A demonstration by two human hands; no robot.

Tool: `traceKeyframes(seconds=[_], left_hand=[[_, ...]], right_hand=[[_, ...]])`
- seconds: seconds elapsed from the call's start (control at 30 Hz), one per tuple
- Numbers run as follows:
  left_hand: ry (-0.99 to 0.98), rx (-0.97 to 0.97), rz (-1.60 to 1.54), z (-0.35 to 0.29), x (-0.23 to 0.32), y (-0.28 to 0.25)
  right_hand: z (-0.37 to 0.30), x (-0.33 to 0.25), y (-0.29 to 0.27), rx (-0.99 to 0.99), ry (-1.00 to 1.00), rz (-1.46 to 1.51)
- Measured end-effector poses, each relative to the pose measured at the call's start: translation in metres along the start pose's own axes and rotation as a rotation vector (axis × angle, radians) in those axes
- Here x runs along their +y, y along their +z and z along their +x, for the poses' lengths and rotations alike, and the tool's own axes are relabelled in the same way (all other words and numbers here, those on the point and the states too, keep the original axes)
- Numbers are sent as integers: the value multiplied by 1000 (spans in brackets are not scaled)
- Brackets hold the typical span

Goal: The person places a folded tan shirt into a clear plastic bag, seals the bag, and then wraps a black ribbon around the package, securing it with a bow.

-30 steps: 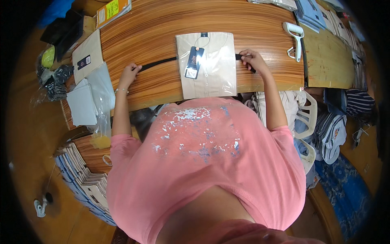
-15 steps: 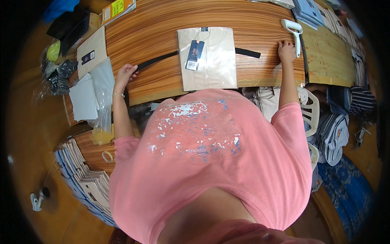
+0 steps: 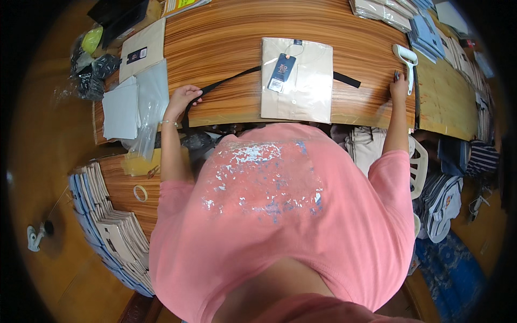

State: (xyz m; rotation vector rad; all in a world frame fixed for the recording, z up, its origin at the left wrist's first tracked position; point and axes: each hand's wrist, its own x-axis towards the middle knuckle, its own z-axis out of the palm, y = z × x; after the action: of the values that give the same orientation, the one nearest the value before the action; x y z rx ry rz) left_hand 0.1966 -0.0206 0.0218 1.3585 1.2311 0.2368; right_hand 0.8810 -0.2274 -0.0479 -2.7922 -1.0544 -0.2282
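Note:
A folded beige shirt [image 3: 315, 81] in a clear plastic bag lies on the wood-patterned table, a dark blue hang tag [image 3: 281, 72] on its front. Beneath it passes a black strap [image 3: 229, 79], its free end sticking out on the right. My left hand [image 3: 182, 101], at the table's front left edge, pinches the strap's other side. Off to the right, my right hand [image 3: 399, 89] has its fingers closed round a small dark object [image 3: 397, 74], too small to make out fully. Just beside that hand is a white lint roller [image 3: 409, 62].
White sheets [image 3: 119, 110] and clear plastic bags [image 3: 153, 97] lie at the left, below another packed beige shirt [image 3: 145, 46]. Stacked folded shirts [image 3: 126, 239] stand lower left near a tape roll [image 3: 140, 193]. More shirt stacks [image 3: 379, 13] line the far right. A white chair [image 3: 419, 167] is at my right.
My right hand, earlier lying by the lint roller, now has the small dark object in its fingers. My left hand keeps the strap. The whole view has shifted slightly.

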Motion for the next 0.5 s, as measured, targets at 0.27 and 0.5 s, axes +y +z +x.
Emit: traceKeyframes(seconds=[0.27,0.5], left_hand=[[89,30,-205,-19,7,-2],[233,-87,-23,-25,16,3]], right_hand=[[-26,-15,-17,-147,154,349],[-125,-201,-88,-684,3,1039]])
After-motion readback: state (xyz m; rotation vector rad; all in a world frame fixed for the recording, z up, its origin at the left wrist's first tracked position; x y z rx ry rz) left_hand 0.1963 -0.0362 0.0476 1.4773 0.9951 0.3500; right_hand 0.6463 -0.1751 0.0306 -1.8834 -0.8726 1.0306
